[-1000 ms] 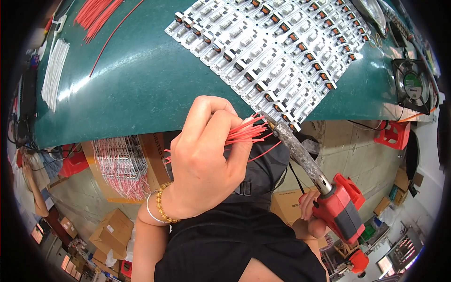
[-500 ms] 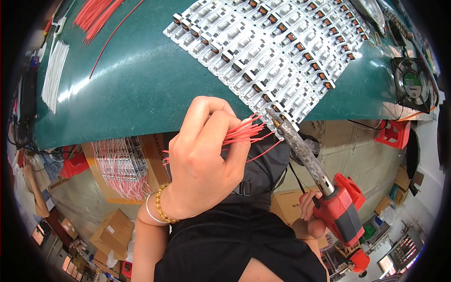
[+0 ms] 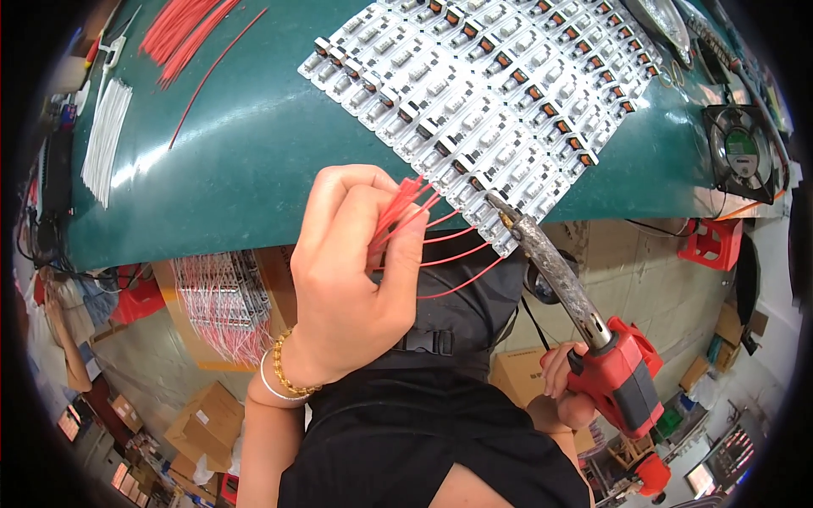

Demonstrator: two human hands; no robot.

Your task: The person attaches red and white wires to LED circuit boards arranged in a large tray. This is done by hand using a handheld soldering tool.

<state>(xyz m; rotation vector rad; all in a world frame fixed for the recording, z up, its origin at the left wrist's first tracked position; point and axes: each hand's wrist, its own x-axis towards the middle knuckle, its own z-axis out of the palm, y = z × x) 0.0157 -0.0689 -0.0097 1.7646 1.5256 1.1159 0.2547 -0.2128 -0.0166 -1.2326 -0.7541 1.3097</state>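
My left hand (image 3: 347, 271) pinches a bundle of thin red wires (image 3: 396, 212) in front of the table edge. Several of these wires fan out to the right, reaching the near edge of a white circuit board panel (image 3: 445, 80) dotted with small components. My right hand (image 3: 566, 388) is wrapped around the red and black handle of a soldering gun (image 3: 622, 385). Its dark, worn barrel slants up and left, with the tip over the panel's near corner, close to the wire ends. Whether the tip touches the board I cannot tell.
On the green tabletop (image 3: 237, 186) lie red wires (image 3: 188, 34) and white wires (image 3: 107, 140) at the left. A small black fan (image 3: 742, 152) stands at the right. Below the table are wired boards (image 3: 222, 300) on cardboard, a red stool (image 3: 710, 244) and cardboard boxes (image 3: 207, 423).
My left hand has drawn back a little to the left with the bundle, whose ends now point more upward. More single wires show spread toward the panel. The soldering tip has shifted slightly right.
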